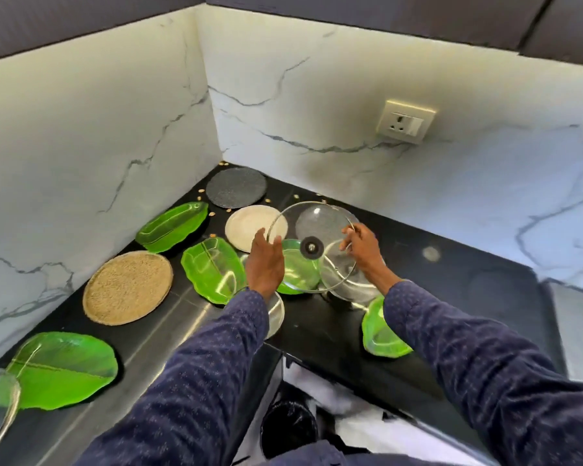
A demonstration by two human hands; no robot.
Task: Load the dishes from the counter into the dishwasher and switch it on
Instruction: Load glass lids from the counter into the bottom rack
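One camera only, worn on the head, looking steeply down and forward into the inner corner of the black worktop [317, 334] where two marble walls [91, 129] meet. It sits close, both sleeves [196, 375] reaching in from the bottom edge; wide-angle bending curves the wall lines

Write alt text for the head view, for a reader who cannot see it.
Both hands, left hand and right hand, hold a round glass lid by its rim above a black corner counter. Green leaf-shaped plates, round mats and a steel dish lie below.
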